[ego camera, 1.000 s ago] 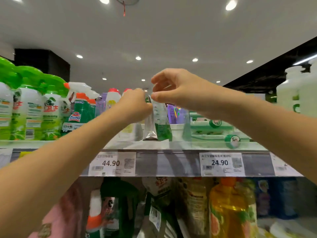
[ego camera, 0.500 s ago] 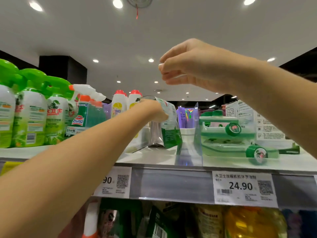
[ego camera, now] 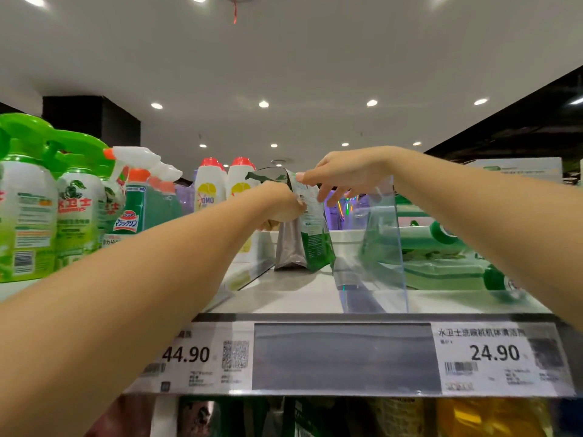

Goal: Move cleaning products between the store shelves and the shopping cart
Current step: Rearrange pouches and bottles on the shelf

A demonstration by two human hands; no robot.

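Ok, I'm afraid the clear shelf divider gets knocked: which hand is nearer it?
Right. The right hand touches the top of the green pouch, just left of the clear divider; the left hand grips the pouch's other side, farther left.

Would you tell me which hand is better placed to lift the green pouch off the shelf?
Probably the left hand: it grips the pouch around its upper body, while the right hand only pinches the top edge.
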